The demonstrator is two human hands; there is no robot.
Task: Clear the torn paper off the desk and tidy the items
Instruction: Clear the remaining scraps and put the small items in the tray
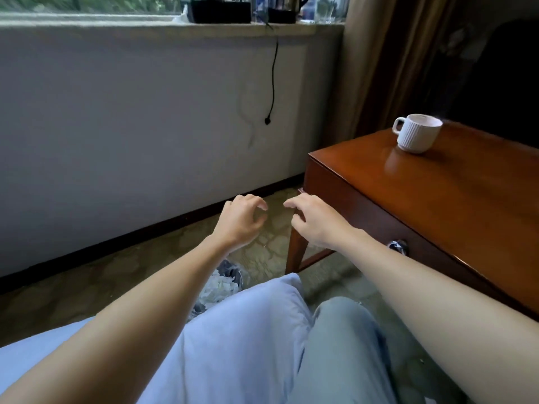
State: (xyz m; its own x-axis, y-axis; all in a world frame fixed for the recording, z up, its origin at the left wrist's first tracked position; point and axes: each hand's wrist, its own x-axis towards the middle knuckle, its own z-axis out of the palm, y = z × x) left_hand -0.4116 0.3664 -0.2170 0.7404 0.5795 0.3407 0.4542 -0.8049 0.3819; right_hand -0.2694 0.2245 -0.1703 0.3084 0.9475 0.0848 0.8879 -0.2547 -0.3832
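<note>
Hands: my left hand (pixel 240 221) and my right hand (pixel 316 223) are held out in the air side by side, off the near left corner of the desk (pixel 452 205) and above the carpet (pixel 87 287). The two hands are close together but apart.

Left hand: its fingers (pixel 253 199) are loosely curled, palm down, and grip nothing. It is the hand farther from the desk.

Right hand: its fingers (pixel 294 204) are relaxed and bent downward, and hold nothing. It hangs in front of the desk's corner leg; I cannot tell whether it touches the wood.

Torn paper (pixel 217 287): white scraps lie in a bin (pixel 233 271) on the floor to the left of the desk. My left forearm partly hides both.

Desk top: a white ribbed mug (pixel 415 134) stands upright near the far left corner, handle pointing left, away from the desk.

Desk front: a metal drawer knob (pixel 398 245) shows just past my right forearm.

Surroundings: a black cable (pixel 273 77) hangs down the wall to the left of the desk. A brown curtain (pixel 379 68) hangs behind the desk's far left corner.
</note>
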